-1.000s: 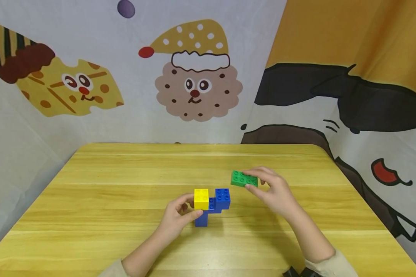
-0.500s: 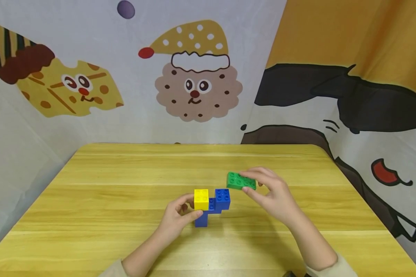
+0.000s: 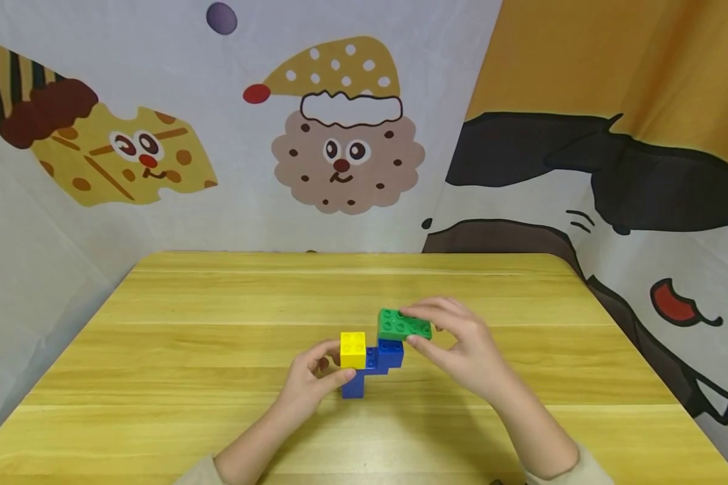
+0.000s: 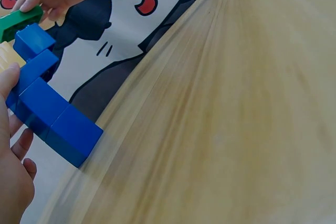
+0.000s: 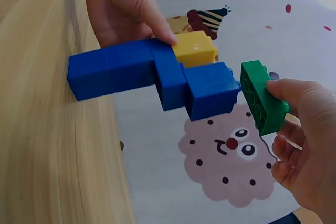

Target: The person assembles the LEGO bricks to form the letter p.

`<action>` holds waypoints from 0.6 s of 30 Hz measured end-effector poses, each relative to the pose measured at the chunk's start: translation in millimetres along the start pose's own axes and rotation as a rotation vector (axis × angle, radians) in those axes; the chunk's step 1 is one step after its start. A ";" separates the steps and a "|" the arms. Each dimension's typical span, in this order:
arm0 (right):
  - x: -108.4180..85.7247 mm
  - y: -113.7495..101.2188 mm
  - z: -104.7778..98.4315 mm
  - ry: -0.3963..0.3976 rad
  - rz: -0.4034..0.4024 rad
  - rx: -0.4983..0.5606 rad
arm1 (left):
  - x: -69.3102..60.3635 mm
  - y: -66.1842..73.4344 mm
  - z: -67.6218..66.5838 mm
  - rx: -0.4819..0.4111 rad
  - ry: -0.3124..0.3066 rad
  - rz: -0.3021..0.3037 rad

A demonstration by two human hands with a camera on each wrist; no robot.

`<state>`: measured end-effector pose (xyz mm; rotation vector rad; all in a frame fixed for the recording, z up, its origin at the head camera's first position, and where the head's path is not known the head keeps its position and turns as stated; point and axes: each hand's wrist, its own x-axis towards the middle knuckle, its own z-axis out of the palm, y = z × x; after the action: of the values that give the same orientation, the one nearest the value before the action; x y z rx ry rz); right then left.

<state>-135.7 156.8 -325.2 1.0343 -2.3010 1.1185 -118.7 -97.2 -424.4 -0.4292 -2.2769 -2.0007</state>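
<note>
A toy brick tower stands on the table, with blue bricks (image 5: pixel 128 64) stacked as its column and a longer blue brick (image 5: pixel 169 74) across the top. On that long brick sit a yellow brick (image 3: pixel 352 350) at the left and a square blue brick (image 3: pixel 391 356) at the right. My left hand (image 3: pixel 306 377) grips the tower by its upper left side, thumb in front. Between thumb and fingers my right hand (image 3: pixel 467 347) pinches a green brick (image 3: pixel 394 325), studs up, over the square blue brick. A narrow gap between these two shows in the right wrist view.
The wood-grain table (image 3: pixel 188 323) stretches around the tower on all sides. Behind it hangs a white cloth (image 3: pixel 236 222) printed with cartoon figures. A small dark object (image 3: pixel 497 482) just shows at the bottom edge.
My right hand has carried the green brick left and nearer, from beside the tower to over the square blue brick. The left hand and the tower have stayed in place.
</note>
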 end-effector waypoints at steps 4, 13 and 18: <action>3.0 -3.8 4.4 -0.013 -0.005 0.013 | 0.2 -0.9 -0.2 -0.008 0.001 0.005; 9.8 -10.2 13.9 -0.030 -0.033 0.026 | 1.5 -2.3 -0.6 -0.004 -0.005 0.030; 12.9 -12.8 18.0 -0.050 -0.010 0.029 | 1.8 -2.4 -1.5 0.001 -0.009 0.037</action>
<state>-134.8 131.4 -321.9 1.0954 -2.3212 1.1381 -121.3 -98.7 -426.0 -0.4779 -2.2575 -1.9840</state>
